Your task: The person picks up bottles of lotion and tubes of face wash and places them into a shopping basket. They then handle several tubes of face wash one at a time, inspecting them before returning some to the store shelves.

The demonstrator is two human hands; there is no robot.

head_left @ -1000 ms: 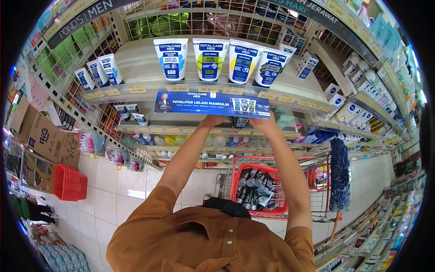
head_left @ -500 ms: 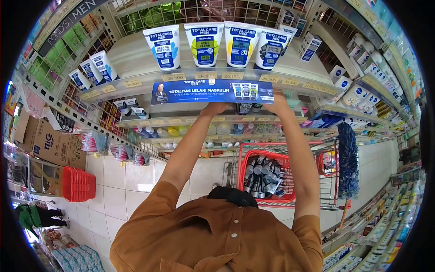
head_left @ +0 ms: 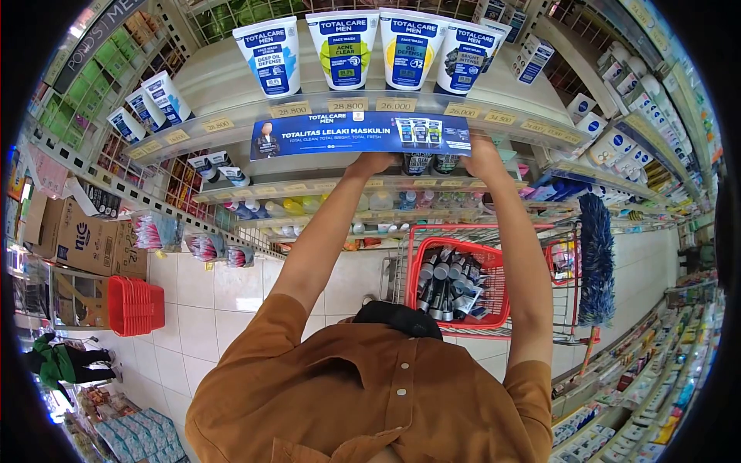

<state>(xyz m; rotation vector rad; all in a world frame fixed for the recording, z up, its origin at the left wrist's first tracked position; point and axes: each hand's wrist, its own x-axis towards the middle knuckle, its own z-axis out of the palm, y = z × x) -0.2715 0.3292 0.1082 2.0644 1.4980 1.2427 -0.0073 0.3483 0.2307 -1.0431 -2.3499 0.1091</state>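
Note:
My left hand (head_left: pixel 373 163) reaches onto the second shelf, under a blue promotional strip (head_left: pixel 324 139) that hides its fingers. To the right, my right hand (head_left: pixel 483 158) reaches in at the strip's end, its fingers also out of sight. Between the two hands stand dark tubes (head_left: pixel 417 164), partly covered by the strip. Whether either hand grips anything is hidden. On the shelf above, white and blue face wash tubes (head_left: pixel 342 52) stand upright in a spaced row.
Below, a red basket (head_left: pixel 503 305) in a shopping cart (head_left: pixel 401 258) holds many dark tubes and bottles. A blue duster (head_left: pixel 596 258) stands upright beside the cart. Stacked red baskets (head_left: pixel 136 305) and a person in green (head_left: pixel 58 363) are at left.
The shelf and strip sit higher in view, and more of the dark tubes shows beneath the strip. Both hands remain at the second shelf, slightly higher in the picture.

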